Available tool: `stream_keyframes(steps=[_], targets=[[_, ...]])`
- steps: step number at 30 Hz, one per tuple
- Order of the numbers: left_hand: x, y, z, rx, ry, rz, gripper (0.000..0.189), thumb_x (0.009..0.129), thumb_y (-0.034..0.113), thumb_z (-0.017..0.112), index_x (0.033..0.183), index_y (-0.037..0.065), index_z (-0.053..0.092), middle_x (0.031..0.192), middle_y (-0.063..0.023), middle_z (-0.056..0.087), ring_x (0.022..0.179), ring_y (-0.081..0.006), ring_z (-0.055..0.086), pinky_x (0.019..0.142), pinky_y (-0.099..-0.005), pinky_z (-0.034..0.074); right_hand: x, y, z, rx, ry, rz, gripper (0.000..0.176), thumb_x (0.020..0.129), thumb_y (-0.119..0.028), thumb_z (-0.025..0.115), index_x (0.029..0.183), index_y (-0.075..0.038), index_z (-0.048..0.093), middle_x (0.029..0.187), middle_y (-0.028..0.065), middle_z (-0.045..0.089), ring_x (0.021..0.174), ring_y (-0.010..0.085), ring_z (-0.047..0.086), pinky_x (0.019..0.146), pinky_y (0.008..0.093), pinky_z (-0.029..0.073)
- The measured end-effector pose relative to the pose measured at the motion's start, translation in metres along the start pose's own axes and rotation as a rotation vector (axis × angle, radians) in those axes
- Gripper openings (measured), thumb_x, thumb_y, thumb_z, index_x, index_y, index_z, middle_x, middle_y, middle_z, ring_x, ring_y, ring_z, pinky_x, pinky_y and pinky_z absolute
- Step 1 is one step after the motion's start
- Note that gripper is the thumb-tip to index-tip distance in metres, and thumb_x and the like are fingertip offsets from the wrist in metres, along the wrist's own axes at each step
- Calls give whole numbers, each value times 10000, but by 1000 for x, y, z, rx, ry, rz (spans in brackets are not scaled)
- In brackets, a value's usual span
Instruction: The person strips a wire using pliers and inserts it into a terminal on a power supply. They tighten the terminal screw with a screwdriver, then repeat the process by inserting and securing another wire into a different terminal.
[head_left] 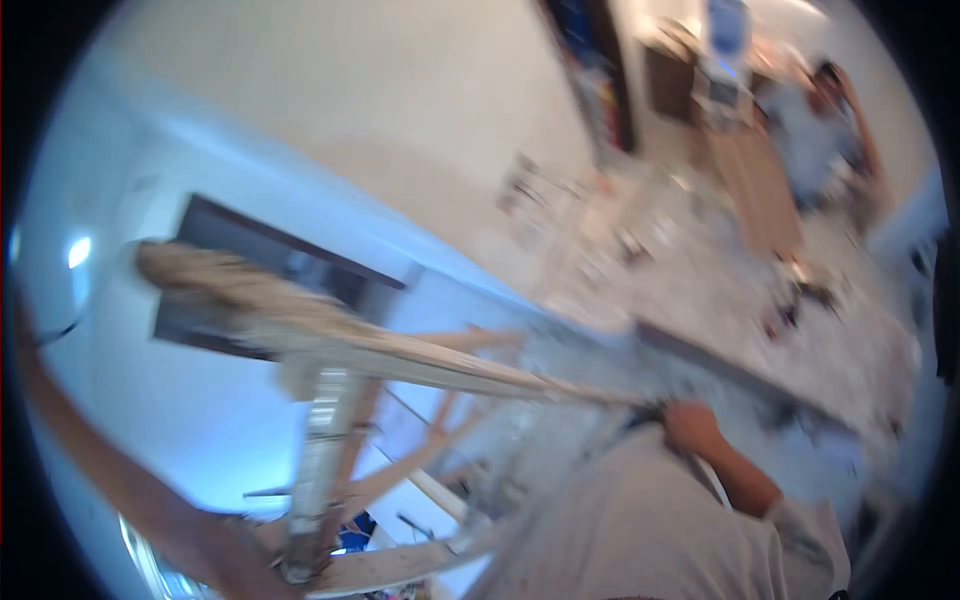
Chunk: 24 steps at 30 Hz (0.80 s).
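The view is tilted and smeared by motion. My right hand (692, 430) is closed in front of my light shirt, at a small dark thing by the thin end of a long pale wooden piece (400, 350); what the fingers hold cannot be made out. The wooden piece runs off to the left and thickens into a rough, rounded end. Under it stands a leg (322, 450) wrapped in something pale and shiny, part of a wooden frame with slanting braces. A curved brown wooden-looking part (120, 460) crosses the lower left. My left hand is not visible.
Another person (815, 140) in a light blue top sits at the upper right beside a long brown board (755, 190). Dark tools (800, 305) and blurred bits lie scattered over the pale floor. A raised edge (740, 370) crosses the floor.
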<state>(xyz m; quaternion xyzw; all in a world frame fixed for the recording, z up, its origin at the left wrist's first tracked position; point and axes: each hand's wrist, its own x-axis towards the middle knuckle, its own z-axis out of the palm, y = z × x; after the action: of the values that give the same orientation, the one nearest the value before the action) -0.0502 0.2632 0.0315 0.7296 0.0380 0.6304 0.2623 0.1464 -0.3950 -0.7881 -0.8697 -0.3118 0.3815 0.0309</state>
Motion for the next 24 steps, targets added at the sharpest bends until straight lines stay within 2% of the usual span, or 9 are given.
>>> stream_keyframes(steps=[2, 4, 6, 10, 13, 14, 16, 20, 24], targets=[[-1, -11, -37, -106, -65, 61, 410, 1026, 178, 435, 1360, -56, 484, 1362, -220, 560, 1204, -351, 587, 1007, -445, 493, 36, 10, 27, -43, -4, -41, 306, 713, -238, 672, 948, -54, 741, 971, 189, 725, 922, 359, 704, 794, 474, 565], [-67, -3, -13, -787, -605, -48, 380, 1038, 188, 463, 1330, -54, 476, 1259, -184, 592, 1100, -288, 620, 980, -412, 522, 79, 35, 67, 66, 9, 21, 355, 759, -339, 624, 957, -77, 757, 1045, 209, 716, 991, 375, 692, 842, 482, 547], [-127, 29, 62, -698, 85, 178, 424, 1021, 188, 509, 1360, -59, 446, 1314, -232, 564, 1161, -354, 590, 975, -438, 515, 97, 46, 57, 54, -50, -91, 462, 785, -397, 594, 1038, -38, 739, 1078, 225, 705, 1019, 385, 685, 888, 494, 530], [-161, 56, 106, -664, 274, 74, 388, 1036, 196, 515, 1301, -80, 449, 1254, -231, 583, 1162, -333, 586, 929, -405, 522, 113, 33, -37, 281, -418, 161, 574, 872, -555, 583, 908, -5, 743, 873, 187, 728, 718, 274, 708, 720, 407, 562], [-168, 62, 110, -725, 301, 111, 319, 1022, 204, 558, 1201, -58, 519, 1089, -178, 649, 986, -274, 653, 830, -360, 540, 160, -14, -165, -108, 20, -188, 558, 918, -524, 543, 811, -9, 730, 758, 180, 700, 667, 309, 691, 682, 435, 552], [-171, 65, 112, -706, 310, 81, 311, 1023, 205, 558, 1193, -54, 524, 1083, -172, 652, 992, -269, 654, 827, -355, 539, 195, -23, -195, -260, 503, -536, 503, 925, -461, 522, 832, -11, 729, 742, 171, 698, 693, 347, 682, 695, 436, 547], [-173, 72, 114, -687, 318, 75, 303, 1024, 206, 558, 1185, -50, 529, 1077, -166, 656, 998, -264, 655, 823, -351, 538, 83, -128, -332, 128, 704, -728, 275, 886, -263, 608, 919, -9, 705, 872, 225, 681, 821, 402, 668, 747, 480, 519], [-172, 71, 111, -691, 352, 21, 337, 1036, 215, 525, 1266, -31, 496, 1166, -173, 645, 1093, -290, 634, 835, -349, 523, -45, -262, -483, 473, 1203, -1424, 227, 931, -236, 671, 1011, -29, 718, 816, 132, 685, 695, 174, 631, 669, 325, 503], [-178, 72, 114, -690, 326, 46, 339, 1027, 222, 548, 1265, -15, 503, 1159, -161, 649, 1081, -272, 632, 838, -337, 511, -116, -377, -575, 860, 951, -1986, 266, 932, -190, 666, 1113, 0, 706, 888, 62, 699, 787, 125, 632, 733, 284, 506]])
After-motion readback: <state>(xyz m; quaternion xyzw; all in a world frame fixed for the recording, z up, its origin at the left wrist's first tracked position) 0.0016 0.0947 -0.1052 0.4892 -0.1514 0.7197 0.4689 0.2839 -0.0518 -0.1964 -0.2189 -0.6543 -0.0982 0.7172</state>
